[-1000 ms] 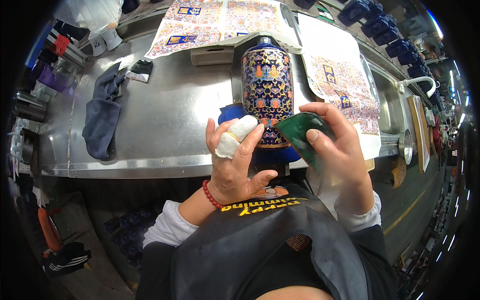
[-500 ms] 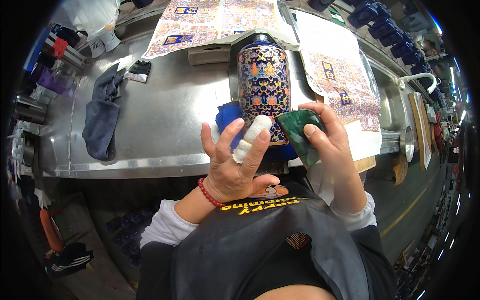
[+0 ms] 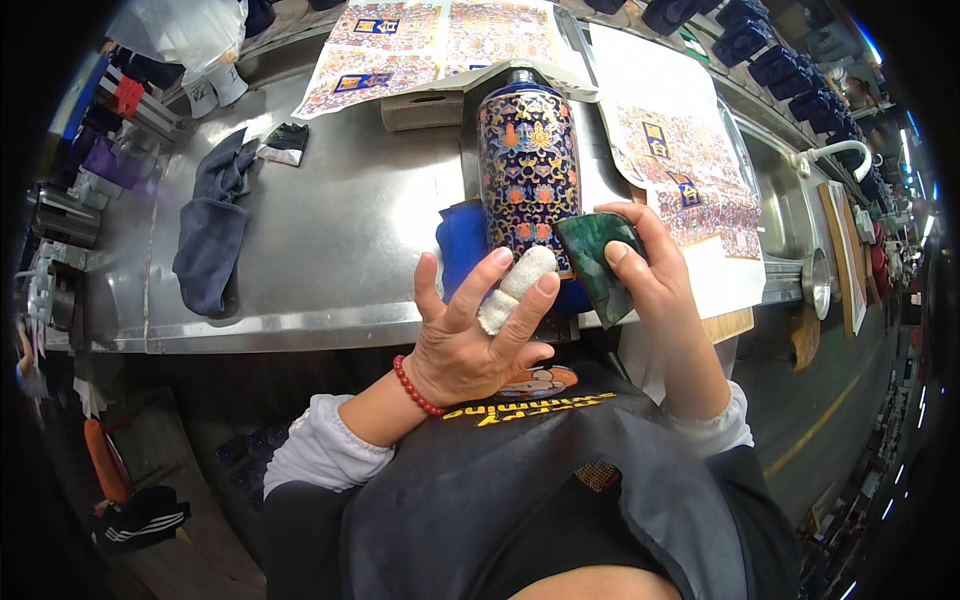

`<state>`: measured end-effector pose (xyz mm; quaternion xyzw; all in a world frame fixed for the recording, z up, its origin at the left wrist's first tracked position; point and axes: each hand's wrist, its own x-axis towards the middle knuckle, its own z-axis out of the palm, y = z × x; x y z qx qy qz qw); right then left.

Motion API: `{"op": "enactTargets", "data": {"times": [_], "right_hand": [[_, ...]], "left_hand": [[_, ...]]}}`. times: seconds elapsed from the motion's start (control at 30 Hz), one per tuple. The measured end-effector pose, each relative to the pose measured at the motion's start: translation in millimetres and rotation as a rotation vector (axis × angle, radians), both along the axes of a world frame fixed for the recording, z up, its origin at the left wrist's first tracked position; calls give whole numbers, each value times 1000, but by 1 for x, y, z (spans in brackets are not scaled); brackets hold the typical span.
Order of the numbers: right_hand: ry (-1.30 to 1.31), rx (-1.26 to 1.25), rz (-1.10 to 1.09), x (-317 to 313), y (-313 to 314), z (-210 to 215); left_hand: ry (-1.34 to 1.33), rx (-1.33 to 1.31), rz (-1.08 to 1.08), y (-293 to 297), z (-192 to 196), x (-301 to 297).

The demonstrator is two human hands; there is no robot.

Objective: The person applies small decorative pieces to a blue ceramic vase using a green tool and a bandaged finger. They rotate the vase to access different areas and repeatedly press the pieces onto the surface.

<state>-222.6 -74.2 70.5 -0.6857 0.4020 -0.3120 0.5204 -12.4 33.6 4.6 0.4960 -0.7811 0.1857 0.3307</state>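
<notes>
A dark blue bottle (image 3: pixel 530 165) with a dense gold, red and orange floral pattern lies on the bench, its neck pointing away from me. Blue cloth (image 3: pixel 460 245) shows beside and under its near end. My left hand (image 3: pixel 465 345) hovers just in front of the bottle's base, fingers spread and holding nothing. White cloth wraps its middle finger (image 3: pixel 522 283), which overlaps the bottle's lower edge in view; whether it touches cannot be told. Between thumb and fingers, my right hand (image 3: pixel 655 275) grips a flat green scraper (image 3: pixel 592 262) at the bottle's lower right side.
Printed decal sheets lie behind the bottle (image 3: pixel 400 60) and to its right (image 3: pixel 680 160). A crumpled dark cloth (image 3: pixel 212 235) and a small packet (image 3: pixel 284 144) are on the metal bench (image 3: pixel 340 230) to the left. A sink (image 3: pixel 785 200) with a white tap stands at the right; blue bottles line the back right.
My left hand has shifted slightly right and nearer to me, fingers still spread. The scraper has turned a little in my right hand. The bottle has stayed in place.
</notes>
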Motion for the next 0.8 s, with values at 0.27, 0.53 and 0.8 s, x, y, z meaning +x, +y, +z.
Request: {"op": "enactTargets", "data": {"times": [0.27, 0.53, 0.8], "right_hand": [[13, 0, 3, -1, 0, 1], [15, 8, 10, -1, -4, -4], [-6, 44, 17, -3, -4, -5]], "left_hand": [[447, 154, 48, -7, -13, 7], [356, 194, 63, -19, -8, 10], [227, 176, 20, -24, 3, 7]]}}
